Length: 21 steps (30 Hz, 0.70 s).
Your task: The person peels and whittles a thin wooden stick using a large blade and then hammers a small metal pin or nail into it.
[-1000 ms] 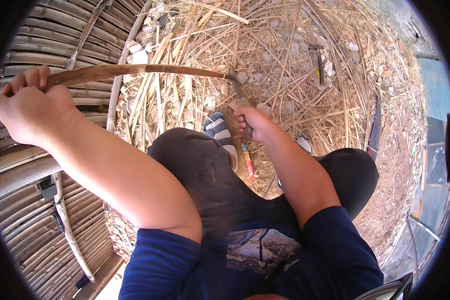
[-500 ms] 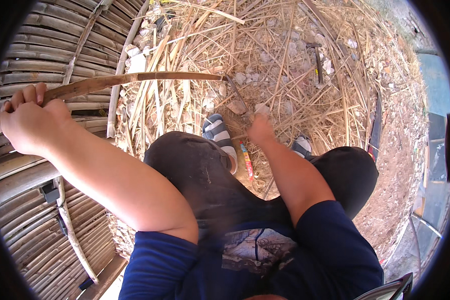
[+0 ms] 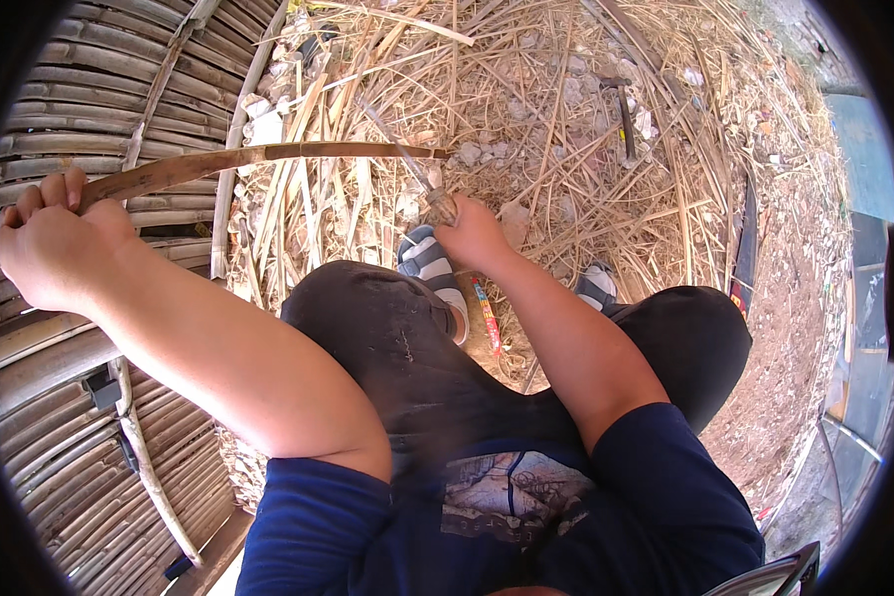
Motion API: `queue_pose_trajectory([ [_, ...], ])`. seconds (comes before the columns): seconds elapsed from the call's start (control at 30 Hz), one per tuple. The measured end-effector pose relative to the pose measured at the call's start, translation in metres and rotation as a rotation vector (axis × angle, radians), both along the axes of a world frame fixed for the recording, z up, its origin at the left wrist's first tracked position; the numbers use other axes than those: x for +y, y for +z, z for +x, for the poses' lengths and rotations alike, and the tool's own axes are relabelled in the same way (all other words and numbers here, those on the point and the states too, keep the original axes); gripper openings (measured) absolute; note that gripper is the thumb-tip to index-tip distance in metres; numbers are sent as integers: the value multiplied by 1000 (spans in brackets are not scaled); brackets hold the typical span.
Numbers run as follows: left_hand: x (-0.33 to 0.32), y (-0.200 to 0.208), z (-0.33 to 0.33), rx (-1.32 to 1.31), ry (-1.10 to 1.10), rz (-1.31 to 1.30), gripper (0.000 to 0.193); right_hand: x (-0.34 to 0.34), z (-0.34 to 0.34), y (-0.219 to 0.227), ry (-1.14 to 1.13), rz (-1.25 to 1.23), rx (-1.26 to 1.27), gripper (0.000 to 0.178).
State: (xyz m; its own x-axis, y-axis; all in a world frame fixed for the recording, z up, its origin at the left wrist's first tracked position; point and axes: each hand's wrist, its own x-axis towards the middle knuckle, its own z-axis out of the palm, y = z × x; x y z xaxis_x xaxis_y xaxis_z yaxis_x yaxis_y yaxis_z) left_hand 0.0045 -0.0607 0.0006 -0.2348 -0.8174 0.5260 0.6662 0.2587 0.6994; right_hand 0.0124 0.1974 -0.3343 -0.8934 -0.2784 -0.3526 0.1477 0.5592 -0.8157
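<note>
At the far left, a bamboo slat wall (image 3: 79,129) stands behind the left hand (image 3: 55,243). That hand's fingers are closed on the left end of a long brown strip (image 3: 199,171). The strip comes out between the curled fingers and the thumb, then runs rightward in a shallow curve, its other end reaching out over the littered ground (image 3: 556,184), well apart from the left fingers.

Near that far end, a knife (image 3: 399,142) crosses the strip at a slant, its blurred blade pointing up and left; whether the two touch, I cannot tell. The right hand (image 3: 472,233) has its fingers wrapped around the knife's handle, just below the strip, and those fingers appear apart from it. Below this hand are a striped sandal (image 3: 429,263) and, between the knees, a red wrapper (image 3: 489,320). Farther right, a hammer (image 3: 627,129) lies among dry stalks.
</note>
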Motion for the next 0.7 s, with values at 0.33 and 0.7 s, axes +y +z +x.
queue_pose_trajectory([
  [0.33,11,0,-2,-21,104,47,4,56,32,-107,-186,84,-325,24],
  [0.7,13,-1,-1,-51,117,23,43,4,17,-25,-160,-24,-19,32],
])
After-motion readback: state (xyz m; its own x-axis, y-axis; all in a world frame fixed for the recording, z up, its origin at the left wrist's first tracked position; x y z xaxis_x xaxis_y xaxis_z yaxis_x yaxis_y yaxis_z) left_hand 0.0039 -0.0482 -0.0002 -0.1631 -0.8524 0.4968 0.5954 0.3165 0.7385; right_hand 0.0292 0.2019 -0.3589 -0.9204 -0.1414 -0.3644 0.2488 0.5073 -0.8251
